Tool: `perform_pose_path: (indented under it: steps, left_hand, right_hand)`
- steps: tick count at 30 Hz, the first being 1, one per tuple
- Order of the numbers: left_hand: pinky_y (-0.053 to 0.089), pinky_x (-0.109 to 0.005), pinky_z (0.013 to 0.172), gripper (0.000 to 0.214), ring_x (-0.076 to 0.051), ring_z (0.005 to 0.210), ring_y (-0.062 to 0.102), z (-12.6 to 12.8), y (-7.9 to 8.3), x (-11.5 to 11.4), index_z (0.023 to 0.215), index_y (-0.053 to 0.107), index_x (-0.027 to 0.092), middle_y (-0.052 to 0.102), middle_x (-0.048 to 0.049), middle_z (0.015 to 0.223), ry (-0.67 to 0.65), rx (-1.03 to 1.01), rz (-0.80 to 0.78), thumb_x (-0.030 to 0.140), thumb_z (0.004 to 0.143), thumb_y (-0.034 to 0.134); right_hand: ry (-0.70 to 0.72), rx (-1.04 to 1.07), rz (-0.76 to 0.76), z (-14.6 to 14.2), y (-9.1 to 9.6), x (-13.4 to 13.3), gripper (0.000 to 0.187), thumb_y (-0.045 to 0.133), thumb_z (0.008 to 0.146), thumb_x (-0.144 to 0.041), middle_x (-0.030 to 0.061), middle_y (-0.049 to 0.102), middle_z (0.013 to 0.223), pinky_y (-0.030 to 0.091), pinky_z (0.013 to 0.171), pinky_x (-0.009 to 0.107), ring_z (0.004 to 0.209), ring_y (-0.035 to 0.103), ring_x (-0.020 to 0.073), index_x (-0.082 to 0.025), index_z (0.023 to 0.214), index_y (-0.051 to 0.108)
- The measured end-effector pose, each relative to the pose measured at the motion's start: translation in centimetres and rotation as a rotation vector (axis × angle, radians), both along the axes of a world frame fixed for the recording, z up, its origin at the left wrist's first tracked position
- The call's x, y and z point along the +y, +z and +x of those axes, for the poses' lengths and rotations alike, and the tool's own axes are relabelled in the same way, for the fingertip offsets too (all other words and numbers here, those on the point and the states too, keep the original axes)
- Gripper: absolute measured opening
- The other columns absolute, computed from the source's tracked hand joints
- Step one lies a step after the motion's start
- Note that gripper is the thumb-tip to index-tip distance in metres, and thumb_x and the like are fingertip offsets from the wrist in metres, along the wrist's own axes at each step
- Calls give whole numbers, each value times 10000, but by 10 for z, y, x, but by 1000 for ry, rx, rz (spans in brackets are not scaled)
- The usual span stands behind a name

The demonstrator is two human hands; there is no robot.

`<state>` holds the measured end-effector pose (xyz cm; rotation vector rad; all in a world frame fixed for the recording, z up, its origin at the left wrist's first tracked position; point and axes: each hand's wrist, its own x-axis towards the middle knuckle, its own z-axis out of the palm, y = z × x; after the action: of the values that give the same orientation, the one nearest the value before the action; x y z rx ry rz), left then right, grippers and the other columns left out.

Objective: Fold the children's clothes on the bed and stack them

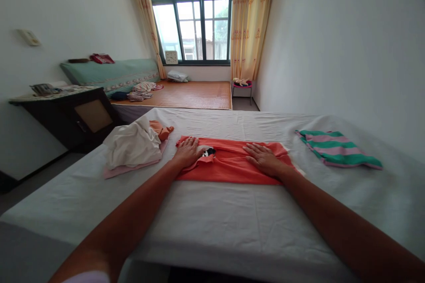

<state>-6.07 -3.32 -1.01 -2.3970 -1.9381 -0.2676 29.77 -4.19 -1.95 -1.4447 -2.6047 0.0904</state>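
An orange-red garment [229, 172], folded into a long flat rectangle, lies across the middle of the sheet-covered table. My left hand [188, 152] rests flat on its left end, fingers stretched out, beside a small opening that shows black and white fabric [210, 152]. Flat on the right half lies my right hand [264, 159], its fingers spread a little. Neither hand grips the cloth. The garment's right end has a pale edge, and part of its surface is hidden under both hands.
To the left sits a pile of white cloth [131, 146] with an orange piece [161, 130]. A green-and-pink striped garment [340, 148] lies folded at the right. Beyond the white sheet [212, 216] stand a bed [199, 93] with clothes, a dark cabinet [71, 117] and a stool [244, 84].
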Motion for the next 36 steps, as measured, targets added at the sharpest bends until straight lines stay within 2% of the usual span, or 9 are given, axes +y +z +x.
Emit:
perform_pose_path:
  steps: [7,10,13,17,21,25,28,32,36]
  left_hand:
    - [192,-490,1122,778,-331,1413,237,-9,7,-3,1459,334,106,304,-177,1524,152,82,-63,641,899,251]
    - [184,-511,1119,837,-342,1419,215,-13,7,-6,1459,339,115,289,-180,1529,162,82,-83,700,865,268]
    - [172,-536,1117,812,-360,1402,247,-14,8,-11,1423,408,132,346,-186,1501,141,65,-8,702,850,330]
    - [129,-445,1163,599,-289,1412,251,-7,17,-24,1350,513,193,379,-114,1497,-134,0,145,570,900,397]
    - [191,-424,1153,606,-246,1400,291,5,25,-39,1423,416,273,383,-60,1502,-436,-92,-22,587,906,389]
    - [186,-506,1135,622,-294,1413,257,6,28,-45,1443,359,357,315,-46,1538,-488,-122,-153,621,884,419]
    - [186,-499,1139,536,-289,1418,248,5,28,-44,1405,418,384,306,-18,1543,-554,-163,-163,558,900,451]
    - [203,-438,1151,480,-269,1415,263,7,27,-46,1379,473,354,300,-16,1545,-695,-215,-143,488,918,461]
    - [186,-449,1153,465,-272,1405,288,11,28,-51,1361,503,330,349,-40,1522,-729,-231,-168,480,924,454]
  right_hand:
    - [-201,-118,-4,24,2,6,609,178,962,-544,34,334,1527,195,1142,451,1403,286,227,-256,1475,337]
    - [-304,-167,31,26,3,5,585,203,963,-512,44,344,1521,210,1124,485,1385,318,251,-256,1469,348]
    - [-380,-199,67,26,3,4,544,221,970,-441,56,371,1506,204,1118,504,1372,341,254,-244,1449,387]
    - [-400,-156,111,29,0,6,502,250,966,-353,67,430,1469,227,1118,486,1348,379,242,-219,1406,453]
    - [-339,-29,148,51,-1,13,461,357,908,-248,86,507,1407,309,1097,387,1289,450,217,-175,1328,533]
    - [-563,95,168,87,2,7,600,509,835,-371,171,483,1406,367,1049,420,1278,457,295,-88,1363,466]
    - [-665,206,74,102,5,-7,684,545,810,-487,191,589,1279,444,951,392,1133,580,298,-89,1359,458]
    - [-689,301,5,97,11,-21,642,530,823,-523,162,673,1133,479,846,327,1010,646,268,-110,1313,498]
    - [-773,172,-38,85,19,-18,625,440,843,-622,190,687,1068,472,787,343,997,650,302,-119,1183,592]
